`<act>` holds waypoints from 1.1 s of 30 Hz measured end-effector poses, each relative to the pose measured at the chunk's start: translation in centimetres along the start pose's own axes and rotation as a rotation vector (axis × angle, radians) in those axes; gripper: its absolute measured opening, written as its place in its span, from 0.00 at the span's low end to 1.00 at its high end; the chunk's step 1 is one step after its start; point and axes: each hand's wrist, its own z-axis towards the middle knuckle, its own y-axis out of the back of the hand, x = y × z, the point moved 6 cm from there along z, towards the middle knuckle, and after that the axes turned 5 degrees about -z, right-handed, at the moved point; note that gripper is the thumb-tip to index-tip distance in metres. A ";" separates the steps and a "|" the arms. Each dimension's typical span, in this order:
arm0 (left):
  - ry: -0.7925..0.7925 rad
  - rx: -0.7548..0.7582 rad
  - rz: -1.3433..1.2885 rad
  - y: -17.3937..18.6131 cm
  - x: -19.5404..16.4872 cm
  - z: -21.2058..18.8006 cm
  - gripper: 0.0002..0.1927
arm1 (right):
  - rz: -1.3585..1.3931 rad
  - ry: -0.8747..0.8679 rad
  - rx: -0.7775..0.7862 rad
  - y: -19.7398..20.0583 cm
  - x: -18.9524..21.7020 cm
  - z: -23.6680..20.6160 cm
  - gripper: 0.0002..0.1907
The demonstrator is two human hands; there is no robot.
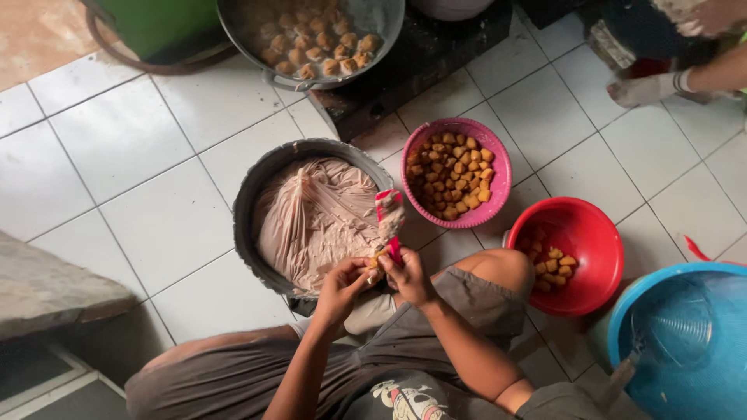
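The person squats on a white tile floor (156, 225), both hands meeting just above the near rim of a grey basin (257, 194) filled with pale pinkish paste (311, 218). The left hand (341, 289) is curled around a small tofu puff (374, 261), pinching it between thumb and fingers. The right hand (408, 276) grips the handle of a red spatula (389, 222), whose blade points up and away and is coated with paste; its lower end meets the puff.

Just right of the basin stands a pink colander (498, 183) heaped with fried puffs. Nearer the person's right knee sits a red bowl (595, 257) holding a few puffs at its left side. A blue tub (685, 342) lies at the lower right, touching the red bowl's edge. At the top, a wok (381, 31) of fried puffs rests on a dark stove (412, 70). Another person's gloved hand (646, 89) shows at the upper right, well apart.
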 end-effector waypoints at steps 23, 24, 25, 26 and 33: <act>-0.186 -0.219 -0.074 -0.2 -2.0 -0.4 0.21 | 0.027 -0.090 -0.141 0.5 -2.1 -1.4 0.16; -0.191 -0.248 -0.028 -0.3 -2.0 -0.4 0.21 | -0.030 -0.041 -0.119 0.9 -1.6 -1.5 0.19; -0.193 -0.285 0.010 -0.3 -2.1 -0.3 0.21 | -0.087 -0.020 -0.099 1.3 -1.1 -1.7 0.21; -0.224 -0.299 -0.026 -0.5 -2.2 -0.2 0.22 | -0.145 0.017 -0.078 1.6 -0.5 -1.8 0.24; -0.360 -0.488 -0.083 4.9 -11.2 2.8 0.33 | -0.044 0.011 0.083 0.6 3.3 -2.6 0.28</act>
